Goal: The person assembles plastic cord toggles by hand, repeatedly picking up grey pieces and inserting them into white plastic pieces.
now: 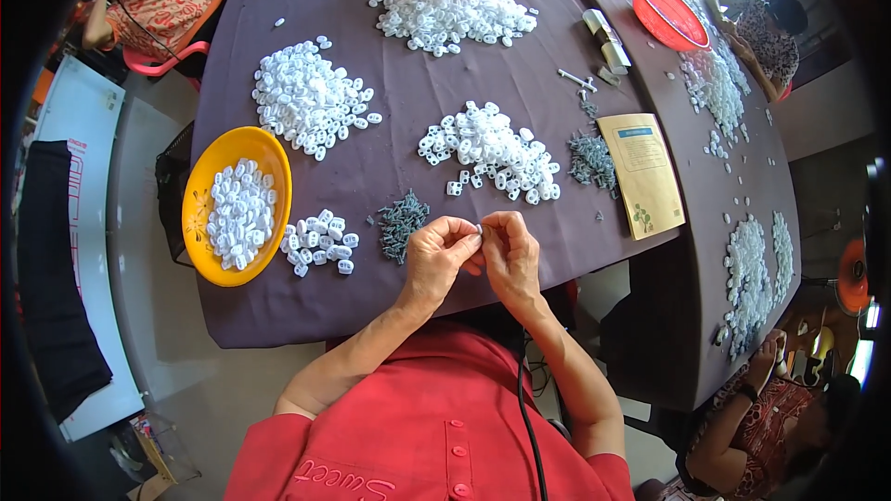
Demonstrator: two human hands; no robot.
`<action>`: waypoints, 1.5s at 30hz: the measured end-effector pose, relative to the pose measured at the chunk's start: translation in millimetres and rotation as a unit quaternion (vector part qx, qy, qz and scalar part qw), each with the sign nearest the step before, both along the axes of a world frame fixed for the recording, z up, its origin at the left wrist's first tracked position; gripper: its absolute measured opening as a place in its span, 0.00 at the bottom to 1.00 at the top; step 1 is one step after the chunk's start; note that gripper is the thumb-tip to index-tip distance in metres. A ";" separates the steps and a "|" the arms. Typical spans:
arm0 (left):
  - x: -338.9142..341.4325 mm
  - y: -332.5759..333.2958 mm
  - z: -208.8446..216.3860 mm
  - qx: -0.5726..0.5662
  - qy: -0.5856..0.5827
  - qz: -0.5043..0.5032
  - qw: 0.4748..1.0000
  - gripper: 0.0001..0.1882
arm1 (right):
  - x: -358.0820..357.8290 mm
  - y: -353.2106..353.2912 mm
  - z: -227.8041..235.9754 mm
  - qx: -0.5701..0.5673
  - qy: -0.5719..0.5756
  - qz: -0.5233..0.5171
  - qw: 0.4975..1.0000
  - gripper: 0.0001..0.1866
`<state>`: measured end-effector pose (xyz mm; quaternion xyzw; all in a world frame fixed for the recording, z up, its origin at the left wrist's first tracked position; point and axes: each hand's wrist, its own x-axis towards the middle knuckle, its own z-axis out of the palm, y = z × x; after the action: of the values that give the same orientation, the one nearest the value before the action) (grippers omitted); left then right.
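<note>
White plastic clip (479, 228), tiny, sits pinched between the fingertips of my left hand (436, 255) and right hand (509, 252), just above the near edge of the purple table (390, 111). I judge the work partly done: a yellow bowl (200, 209) at near left holds a layer of white pieces, while large loose heaps (492, 148) and a small pile of grey screws (401, 221) remain. Both wrists angle inward, fingers curled tight around the piece.
</note>
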<state>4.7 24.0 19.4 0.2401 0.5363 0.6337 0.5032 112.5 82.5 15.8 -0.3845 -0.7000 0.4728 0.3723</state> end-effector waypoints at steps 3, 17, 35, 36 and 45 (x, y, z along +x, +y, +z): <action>-1.7 -1.5 -1.3 -0.019 -0.075 0.028 0.997 0.04 | -2.3 0.8 -2.4 0.086 -0.010 0.019 0.996 0.05; -10.2 -13.9 -18.0 0.018 -0.022 -0.003 1.000 0.05 | -5.8 -11.8 -15.8 -0.190 0.150 0.038 0.969 0.02; -3.2 -18.2 5.5 -0.028 0.159 0.000 0.987 0.06 | 6.0 -6.2 1.2 -0.065 0.039 0.094 0.993 0.02; -3.2 -18.0 5.3 -0.028 0.159 0.000 0.987 0.06 | 6.4 -5.4 2.3 -0.065 0.039 0.093 0.993 0.02; -13.5 -17.5 10.0 -0.060 0.233 -0.068 0.968 0.06 | 11.5 1.0 10.9 -0.050 -0.036 0.140 0.988 0.00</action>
<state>-8.9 6.4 29.4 0.3863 0.6580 0.4916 0.4196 124.0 83.5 26.8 -0.3175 -0.7353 0.5408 0.2570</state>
